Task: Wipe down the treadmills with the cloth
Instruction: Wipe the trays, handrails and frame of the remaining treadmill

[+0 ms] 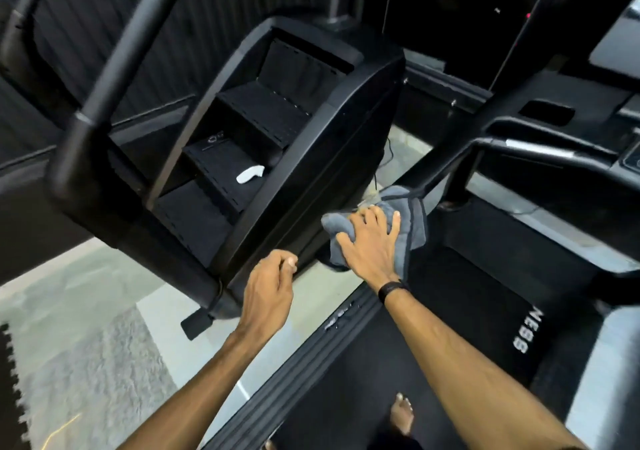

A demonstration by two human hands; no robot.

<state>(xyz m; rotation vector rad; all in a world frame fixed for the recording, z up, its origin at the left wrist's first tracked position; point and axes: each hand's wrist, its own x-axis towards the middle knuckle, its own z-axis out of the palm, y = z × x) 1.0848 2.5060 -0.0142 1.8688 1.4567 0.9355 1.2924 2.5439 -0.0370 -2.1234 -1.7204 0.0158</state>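
My right hand [372, 240] presses a grey cloth [408, 214] against the black side panel of a stair-climbing machine [322, 159], low on its right flank. My left hand [272, 283] grips the lower edge of that same panel, fingers curled over the rim. A black band sits on my right wrist. I stand on the black belt of a treadmill [467, 297] with white lettering, and a bare foot [401, 415] shows at the bottom.
The treadmill's handrail [540, 152] and console run across the right side. A small white object [250, 174] lies on one of the machine's steps. A thick black upright bar [93, 110] crosses the left foreground. Grey floor and black foam matting [10, 380] lie at lower left.
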